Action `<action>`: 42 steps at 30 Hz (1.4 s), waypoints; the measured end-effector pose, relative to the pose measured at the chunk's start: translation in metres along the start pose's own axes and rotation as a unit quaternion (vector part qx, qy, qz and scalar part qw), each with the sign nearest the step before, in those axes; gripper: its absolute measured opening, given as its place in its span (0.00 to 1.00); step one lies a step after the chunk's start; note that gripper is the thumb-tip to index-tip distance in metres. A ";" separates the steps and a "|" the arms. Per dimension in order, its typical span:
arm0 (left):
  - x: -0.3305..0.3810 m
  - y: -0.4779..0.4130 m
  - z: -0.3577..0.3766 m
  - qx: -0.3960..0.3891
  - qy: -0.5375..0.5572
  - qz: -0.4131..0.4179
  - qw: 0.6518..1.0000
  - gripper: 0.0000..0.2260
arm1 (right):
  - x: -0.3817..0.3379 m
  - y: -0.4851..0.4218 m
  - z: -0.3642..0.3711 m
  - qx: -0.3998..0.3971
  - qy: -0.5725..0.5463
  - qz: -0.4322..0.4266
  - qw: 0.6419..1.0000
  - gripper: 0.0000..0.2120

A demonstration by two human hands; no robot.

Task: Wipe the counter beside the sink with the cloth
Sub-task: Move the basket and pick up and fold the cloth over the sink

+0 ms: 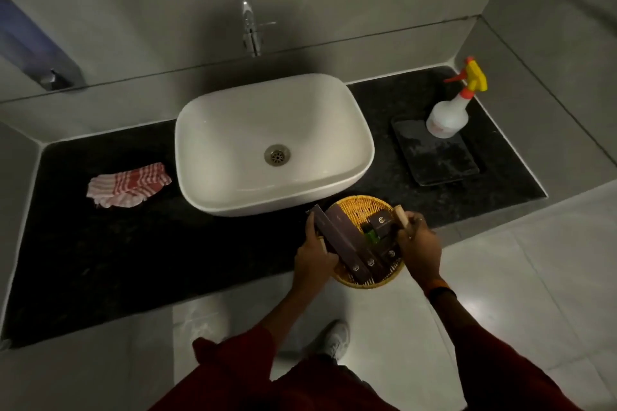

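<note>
A red-and-white striped cloth (128, 184) lies crumpled on the black counter (100, 260), left of the white basin (233, 130). Neither hand touches it. My left hand (314, 253) and my right hand (419, 240) grip the two wooden handles of a round wicker basket (359, 207). The basket holds several dark boxes and a small green bottle. It sits at the counter's front edge, just right of the basin's front corner, and partly overhangs the floor.
A white spray bottle (447, 117) with a yellow-and-red trigger stands on a dark rectangular tray (440, 160) on the counter's right side. A chrome tap (248, 17) juts from the wall above the basin. Grey walls enclose the counter on both sides.
</note>
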State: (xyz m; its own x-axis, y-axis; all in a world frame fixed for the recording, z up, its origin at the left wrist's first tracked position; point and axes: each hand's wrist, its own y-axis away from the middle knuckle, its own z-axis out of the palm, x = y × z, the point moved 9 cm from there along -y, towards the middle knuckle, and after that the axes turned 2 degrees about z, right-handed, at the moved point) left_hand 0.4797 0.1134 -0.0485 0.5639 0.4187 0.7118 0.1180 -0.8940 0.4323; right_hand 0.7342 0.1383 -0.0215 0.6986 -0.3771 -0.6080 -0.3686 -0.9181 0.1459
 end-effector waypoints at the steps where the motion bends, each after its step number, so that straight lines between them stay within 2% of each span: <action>1: -0.015 0.005 -0.015 0.005 0.007 -0.009 1.000 0.43 | -0.010 0.013 0.007 0.005 0.004 -0.016 1.000 0.13; 3: -0.049 0.015 -0.049 0.010 0.025 -0.029 0.999 0.44 | -0.033 0.040 0.031 -0.010 -0.016 -0.037 0.999 0.11; 7: -0.124 0.030 -0.136 0.012 0.048 -0.059 0.997 0.48 | -0.086 0.092 0.103 -0.089 -0.067 -0.036 0.993 0.11; 13: -0.230 0.044 -0.288 0.052 0.068 -0.084 0.993 0.48 | -0.205 0.163 0.219 -0.159 -0.112 -0.068 0.979 0.12; 19: -0.295 0.013 -0.396 0.052 0.065 -0.069 0.994 0.46 | -0.305 0.197 0.295 -0.158 -0.146 -0.060 0.975 0.11; 22: -0.300 -0.011 -0.419 0.015 0.044 -0.049 0.998 0.44 | -0.325 0.200 0.315 -0.156 -0.139 -0.019 0.978 0.12; 28: -0.296 -0.036 -0.427 -0.029 0.109 -0.011 0.994 0.42 | -0.337 0.195 0.333 -0.166 -0.119 0.011 0.979 0.15; 32: -0.300 -0.041 -0.423 -0.027 0.125 -0.017 0.992 0.41 | -0.334 0.192 0.336 -0.194 -0.087 0.015 0.977 0.18; 34: -0.304 -0.041 -0.422 -0.021 0.122 -0.045 0.991 0.42 | -0.338 0.191 0.335 -0.215 -0.071 0.005 0.974 0.23; 36: -0.302 -0.038 -0.427 0.014 0.103 -0.066 0.992 0.40 | -0.350 0.189 0.324 -0.192 -0.041 -0.035 0.980 0.29; 38: -0.283 -0.033 -0.445 0.099 0.053 -0.037 0.993 0.36 | -0.376 0.187 0.304 -0.130 -0.006 -0.117 0.985 0.30; 40: -0.244 -0.027 -0.471 0.194 -0.026 0.052 0.979 0.34 | -0.418 0.182 0.281 -0.057 0.013 -0.218 0.974 0.28; 42: -0.195 -0.025 -0.492 0.248 -0.103 0.149 0.952 0.32 | -0.465 0.173 0.258 0.011 0.029 -0.297 0.954 0.28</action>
State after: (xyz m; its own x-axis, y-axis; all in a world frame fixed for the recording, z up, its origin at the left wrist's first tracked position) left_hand -0.0348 0.1329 0.0742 0.7747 0.1405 0.6166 0.2708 -0.9548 -0.1228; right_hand 0.1871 0.1861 0.0847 0.8208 0.2017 -0.5345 0.0897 -0.9695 -0.2281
